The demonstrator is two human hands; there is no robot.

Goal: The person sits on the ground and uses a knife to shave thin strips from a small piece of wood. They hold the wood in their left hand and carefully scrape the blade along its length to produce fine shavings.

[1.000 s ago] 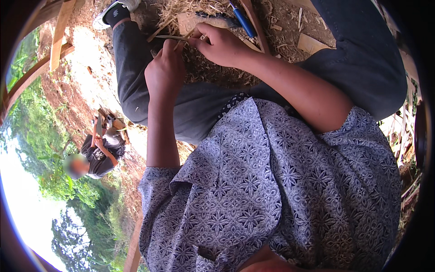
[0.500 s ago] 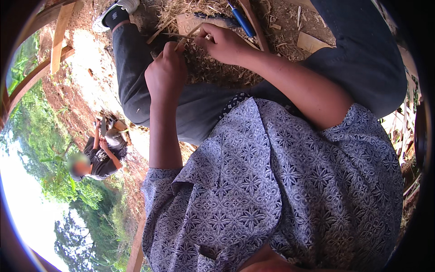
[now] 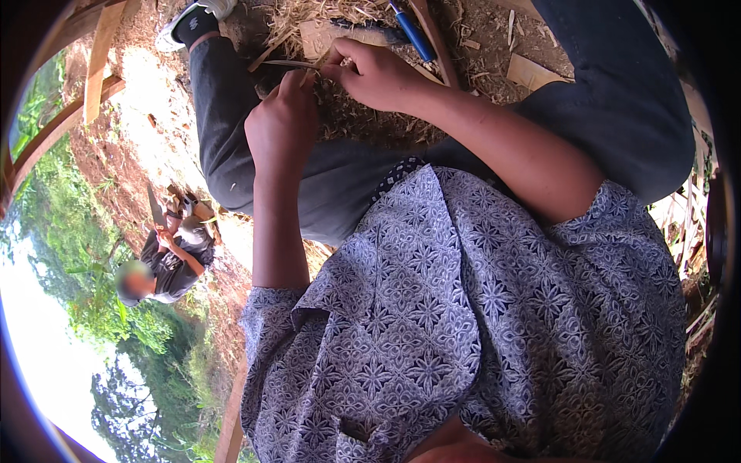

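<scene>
My left hand point(image 3: 282, 123) and my right hand point(image 3: 376, 75) meet near the top of the head view, both closed on a thin pale strip of wood or bamboo point(image 3: 287, 64) that sticks out to the left. The hands work above my dark grey trousers point(image 3: 231, 131) and a heap of straw-like shavings point(image 3: 363, 123). A blue-handled tool point(image 3: 407, 32) lies on the ground just beyond my right hand. My patterned blue-and-white shirt point(image 3: 478, 324) fills the lower half of the view.
Wood offcuts point(image 3: 531, 71) and shavings litter the brown earth. Another person point(image 3: 171, 258) crouches lower down on the left, working with both hands. Wooden beams point(image 3: 96, 58) run along the upper left, with green bushes point(image 3: 46, 193) beyond them.
My hands have shifted slightly on the strip, which is now flatter and pointing left. The person at the left has stayed in place.
</scene>
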